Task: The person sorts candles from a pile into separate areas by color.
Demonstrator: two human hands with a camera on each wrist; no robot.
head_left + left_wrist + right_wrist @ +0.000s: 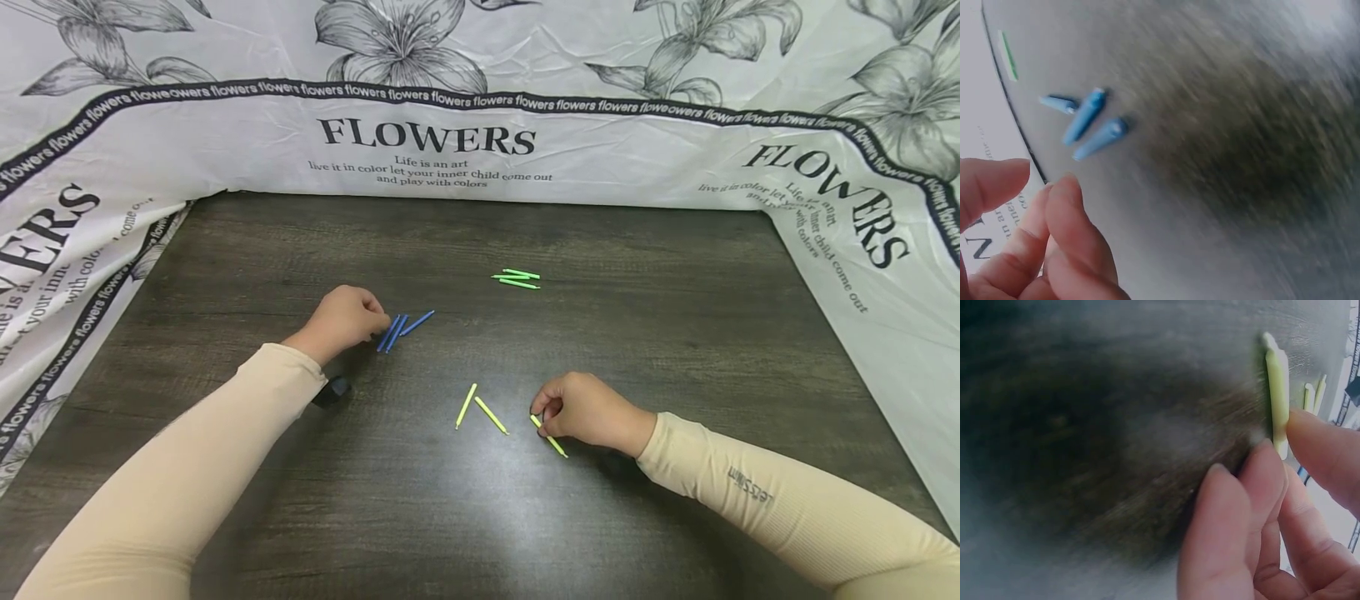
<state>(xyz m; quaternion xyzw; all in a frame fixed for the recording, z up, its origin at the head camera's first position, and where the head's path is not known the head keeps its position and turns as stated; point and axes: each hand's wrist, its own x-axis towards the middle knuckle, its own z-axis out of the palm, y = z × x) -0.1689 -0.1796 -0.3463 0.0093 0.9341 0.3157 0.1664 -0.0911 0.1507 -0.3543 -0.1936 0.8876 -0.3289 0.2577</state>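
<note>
Loosely bent fingers on the left hand, left of centre in the head view, have hold of nothing; the left-wrist view shows thumb and fingertips apart. At the left edge, the white cloth carries a cut-off "ERS". Three blue sticks lie just beside that hand on the dark table. Across the upper middle, the cloth reads "FLOWERS", then "Life is an art / live it in color let your inner child come out / and play with colors", under a black band repeating "flowers". Two yellow sticks lie below centre, three green sticks above. Right of centre, the right hand pinches another yellow stick, thumb and finger closed to its thickness. The right sleeve bears upside-down lettering, seemingly "LetsSlim". "FLOWERS" recurs, slanting, at the upper right.
</note>
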